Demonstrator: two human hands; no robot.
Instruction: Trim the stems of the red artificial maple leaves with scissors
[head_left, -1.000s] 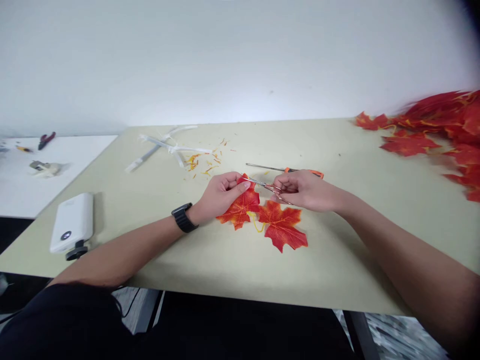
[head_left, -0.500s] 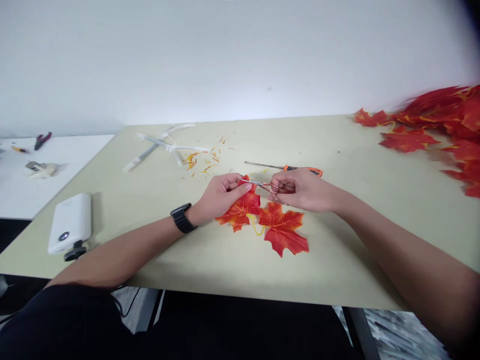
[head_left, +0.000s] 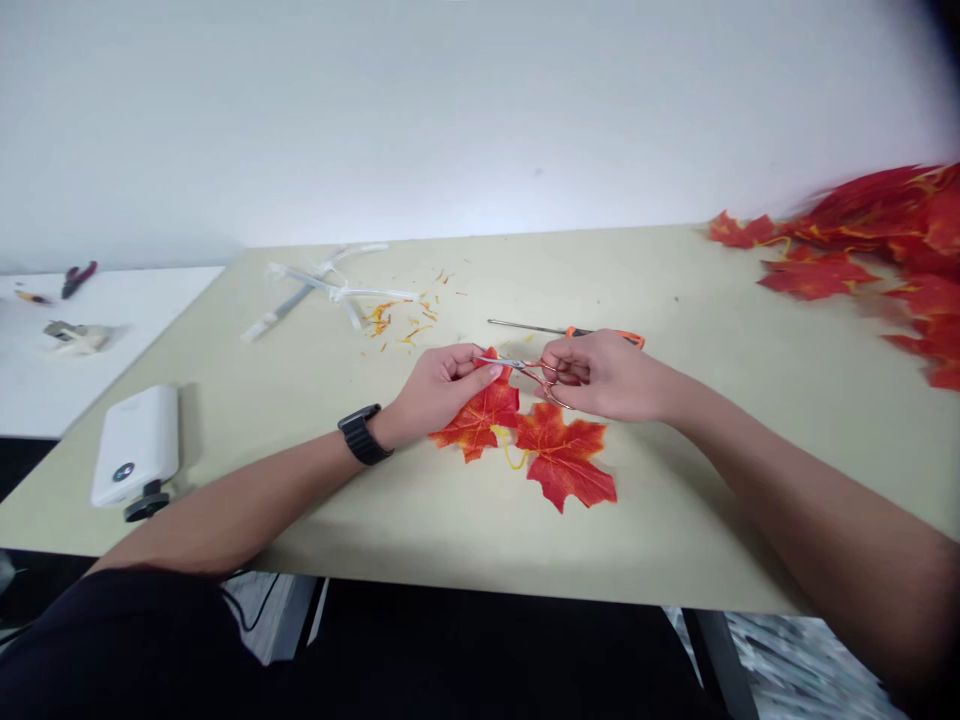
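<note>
My left hand pinches a red-orange artificial maple leaf between thumb and fingers, covering part of its upper edge. Small scissors with copper-coloured handles are held in my right hand. Their silver blades lie at the leaf's top, close to my left thumb; whether they are parted is too small to tell. A second maple leaf rests on the table to the right, and a thin yellow stem loops between the two leaves.
Behind my right hand lies a screwdriver. Orange and yellow scraps are scattered near clear plastic tubes. A white device stands at left. Red leaves are heaped at far right. Pliers lie on the white side table.
Both hands keep nearly the same place on the leaf and the scissors. The whole view has shifted very slightly.
</note>
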